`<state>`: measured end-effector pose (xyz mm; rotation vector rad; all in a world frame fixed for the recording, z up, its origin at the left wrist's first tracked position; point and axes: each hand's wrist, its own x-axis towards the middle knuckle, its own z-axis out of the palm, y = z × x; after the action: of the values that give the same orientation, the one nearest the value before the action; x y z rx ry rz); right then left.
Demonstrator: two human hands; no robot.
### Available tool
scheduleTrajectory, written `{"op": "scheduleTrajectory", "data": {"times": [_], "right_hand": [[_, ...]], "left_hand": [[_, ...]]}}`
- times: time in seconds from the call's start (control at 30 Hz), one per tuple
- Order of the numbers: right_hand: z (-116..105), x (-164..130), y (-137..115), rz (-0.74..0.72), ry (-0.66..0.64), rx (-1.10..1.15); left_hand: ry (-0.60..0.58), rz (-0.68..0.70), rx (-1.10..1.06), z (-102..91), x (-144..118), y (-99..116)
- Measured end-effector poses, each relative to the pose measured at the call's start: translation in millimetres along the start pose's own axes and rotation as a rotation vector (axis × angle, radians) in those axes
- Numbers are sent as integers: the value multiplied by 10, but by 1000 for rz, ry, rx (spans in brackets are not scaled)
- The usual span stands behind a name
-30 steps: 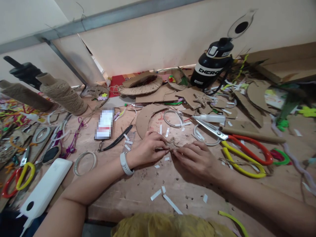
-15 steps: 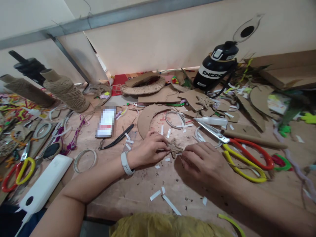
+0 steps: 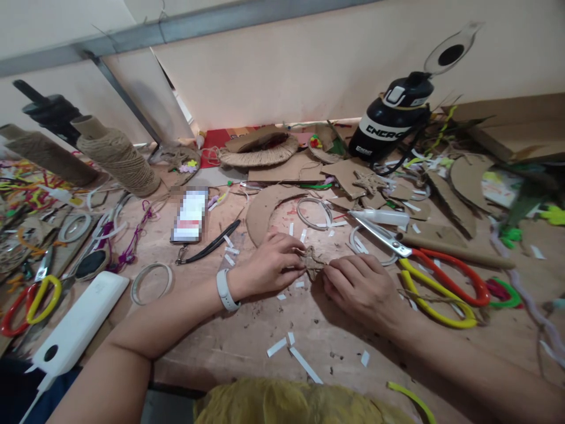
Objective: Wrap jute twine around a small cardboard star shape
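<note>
Both hands meet in the middle of the messy wooden table (image 3: 247, 347), over a small twine-wrapped star (image 3: 312, 259). The left hand (image 3: 265, 268), with a white band on its wrist, pinches the star's left side with its fingers closed tight. The right hand (image 3: 359, 288) has its fingers curled narrow on the star's right side, pinching there too. The star looks mostly covered in brown twine already, so I think the wrapping is nearly done, with only an end left to tuck or stick down; I cannot see that end clearly. A moment ago the right hand lay flatter and a bit apart from the star, and now it has come in to grip it. The left hand has hardly moved. Just right of the hands lie big scissors (image 3: 424, 268) with red and yellow handles, and a glue bottle (image 3: 379, 217) sits a little farther back. Far left stands a fat twine spool (image 3: 117, 159), and a phone (image 3: 189, 215) lies between.
</note>
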<state>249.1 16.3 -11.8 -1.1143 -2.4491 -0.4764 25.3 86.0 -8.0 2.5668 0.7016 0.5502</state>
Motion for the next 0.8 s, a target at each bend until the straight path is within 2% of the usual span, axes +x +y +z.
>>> {"op": "scheduleTrajectory", "data": {"times": [0.17,0.3,0.43,0.57,0.8], "right_hand": [[-45,-3,-33,15,23,80],[-38,-4,-38,29,-9,136],[-12,5,-33,89,-48,80],[11,5,-30,61,-48,9],[-29,34,-58,60,1,109]], "left_hand": [[-20,15,-32,14,-1,-19],[-16,12,-43,12,0,-23],[-10,13,-39,17,0,-25],[29,38,-43,40,1,-37],[65,63,-39,49,-3,-30]]}}
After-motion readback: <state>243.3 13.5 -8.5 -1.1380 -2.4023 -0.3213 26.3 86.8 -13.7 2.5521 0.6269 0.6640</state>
